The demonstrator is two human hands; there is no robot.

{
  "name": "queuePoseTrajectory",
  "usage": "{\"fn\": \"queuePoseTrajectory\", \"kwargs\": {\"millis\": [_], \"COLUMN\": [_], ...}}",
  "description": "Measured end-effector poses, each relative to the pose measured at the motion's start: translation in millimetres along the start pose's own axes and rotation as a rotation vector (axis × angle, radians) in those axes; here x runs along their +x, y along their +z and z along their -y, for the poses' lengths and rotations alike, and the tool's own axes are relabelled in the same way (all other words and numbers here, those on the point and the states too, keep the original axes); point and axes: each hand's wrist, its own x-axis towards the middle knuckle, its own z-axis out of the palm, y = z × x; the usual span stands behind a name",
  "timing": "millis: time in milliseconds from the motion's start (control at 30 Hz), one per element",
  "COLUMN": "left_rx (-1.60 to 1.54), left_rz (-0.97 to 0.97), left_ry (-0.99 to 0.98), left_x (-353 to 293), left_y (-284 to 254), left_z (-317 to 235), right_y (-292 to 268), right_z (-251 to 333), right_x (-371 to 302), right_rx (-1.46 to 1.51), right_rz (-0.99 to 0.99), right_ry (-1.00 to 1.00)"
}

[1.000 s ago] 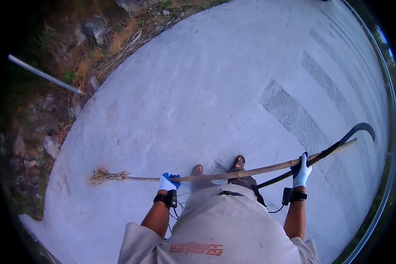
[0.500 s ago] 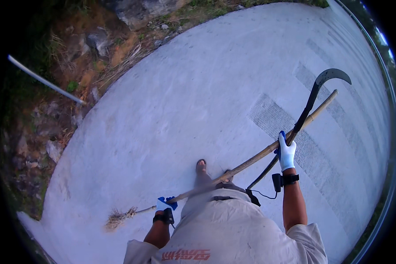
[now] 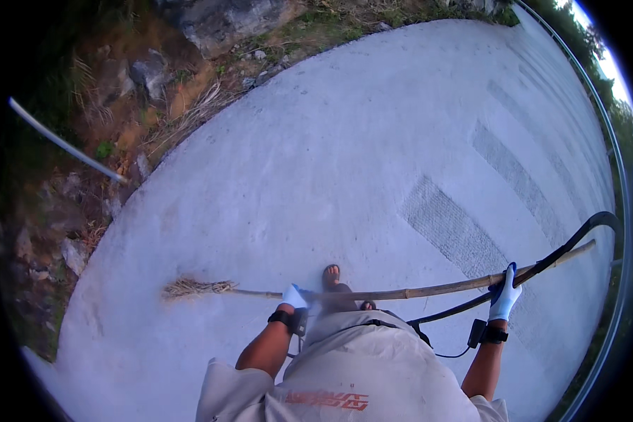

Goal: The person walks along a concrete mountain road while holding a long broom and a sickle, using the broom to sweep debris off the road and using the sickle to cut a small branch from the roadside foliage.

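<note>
A long bamboo pole (image 3: 401, 293) lies across the front of my body, nearly level, with a bushy straw-like tuft (image 3: 190, 288) at its left end. My left hand (image 3: 297, 296), in a white and blue glove, is closed around the thinner part of the pole near the tuft. Out to the right, my gloved right hand (image 3: 505, 295) grips the pole together with a long-handled sickle (image 3: 566, 247). The sickle's dark curved blade points away to the far right, and its handle runs back towards my waist. Part of my left fingers is blurred.
I stand on a pale concrete road (image 3: 274, 176) with rough textured strips (image 3: 454, 225). A rocky, weedy bank (image 3: 148, 74) borders it on the left, with a pale post (image 3: 63, 144) beside it. A metal guardrail (image 3: 615, 155) curves along the right edge.
The pole has swung from a steep slant to nearly level. My right hand moved right and nearer with the sickle, while my left hand and the tuft rose farther forward.
</note>
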Motion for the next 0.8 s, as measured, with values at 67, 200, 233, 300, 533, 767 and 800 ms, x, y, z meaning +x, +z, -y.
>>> {"fn": "queuePoseTrajectory", "kwargs": {"millis": [67, 200, 233, 300, 533, 767, 800], "left_rx": [-0.783, -1.066, -1.114, -1.172, -1.219, -1.175, -1.170], "left_rz": [-0.270, -0.474, -0.456, -0.312, -0.082, -0.464, -0.527], "left_ry": [-0.506, -0.678, -0.598, -0.534, -0.292, -0.405, -0.443], "left_x": [51.3, 113.1, 141.4, 166.4, 171.2, 132.3, 123.7], "left_y": [20.4, 51.3, 38.5, 38.0, 51.9, 23.7, 16.7], "left_z": [-78.0, -252.4, -249.4, -280.5, -343.3, -298.0, -290.2], "right_y": [-11.6, -25.9, -12.3, -9.7, -17.9, 4.3, 13.0], "right_z": [-2.4, -9.3, -2.0, -1.1, -19.0, -63.9, -68.6], "right_x": [-2.5, -26.4, -30.8, -41.9, -40.5, 4.2, 10.8], "right_rx": [-0.004, 0.043, 0.055, 0.112, 0.166, 0.092, 0.096], "right_rz": [-0.096, -0.204, -0.189, -0.190, -0.187, -0.098, -0.070], "right_ry": [0.010, 0.043, 0.049, 0.045, 0.072, 0.249, 0.260]}}
